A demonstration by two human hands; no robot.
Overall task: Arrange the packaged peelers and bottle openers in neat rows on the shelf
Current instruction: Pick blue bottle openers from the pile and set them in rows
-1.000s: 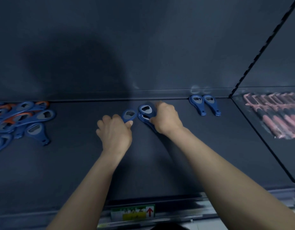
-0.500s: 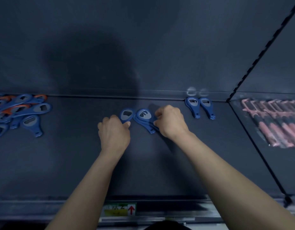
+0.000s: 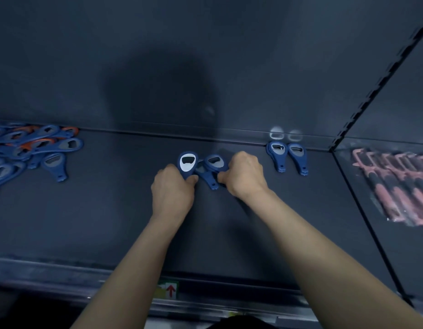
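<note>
My left hand [image 3: 173,189] pinches the handle of a blue bottle opener [image 3: 187,162] whose metal head catches the light. Just to its right my right hand [image 3: 243,175] grips a small stack of blue bottle openers [image 3: 214,166] lying on the dark shelf [image 3: 87,210]. Two blue openers [image 3: 286,155] lie side by side against the back wall at the right, handles pointing toward me. A loose pile of blue and orange openers [image 3: 32,150] fills the shelf's far left. Pink packaged peelers [image 3: 400,186] lie in a row on the neighbouring shelf at the right.
A dark back panel [image 3: 205,67] rises behind the shelf. A slotted upright [image 3: 372,91] and a divider line separate this shelf from the right one. A price label with a red arrow [image 3: 169,290] sits on the front rail.
Both hands have drawn slightly closer together over the openers in the middle. The left hand's opener now stands apart from the stack, its metal head turned up.
</note>
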